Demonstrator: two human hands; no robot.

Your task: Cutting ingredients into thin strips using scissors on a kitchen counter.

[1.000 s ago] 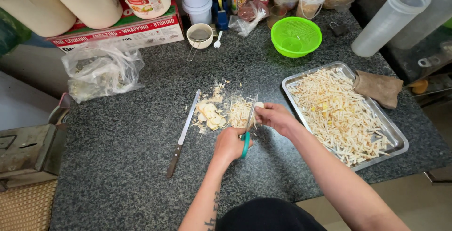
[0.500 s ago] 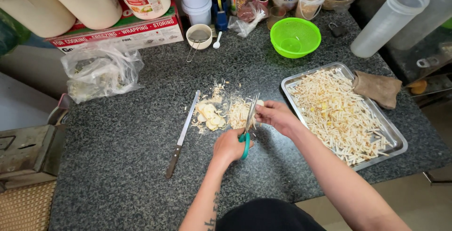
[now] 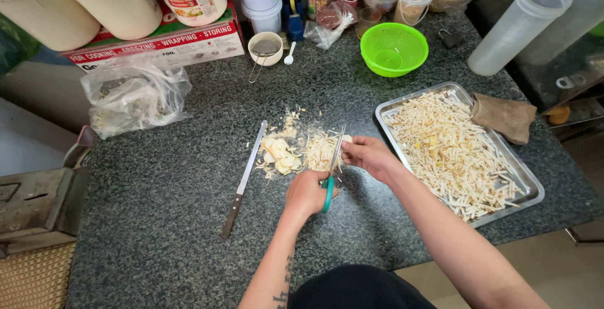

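**Snipping pale slices into strips over the counter**

I see my left hand (image 3: pixel 307 192) wrapped around the teal handles of the scissors (image 3: pixel 333 164), fingers closed through the loops, with the blades running up and away from the knuckles. My right hand (image 3: pixel 368 156) sits just beyond the blade tips, fingertips pinched together on a small pale slice (image 3: pixel 345 139) held right against the blades. Directly under and ahead of the left fingers lies the heap of cut strips (image 3: pixel 319 151); further to that hand's outer side is the little pile of uncut slices (image 3: pixel 280 156), and past it the knife (image 3: pixel 245 180) lies untouched on the granite counter (image 3: pixel 157 208). Beyond the right wrist, the metal tray (image 3: pixel 531 186) is already well covered with finished strips.

To do this well, I judge the pinch should stay back from the cutting edge, feeding the slice in a little at a time so the strips match those on the tray. Keeping the blades low over the heap should stop pieces scattering across the stone.
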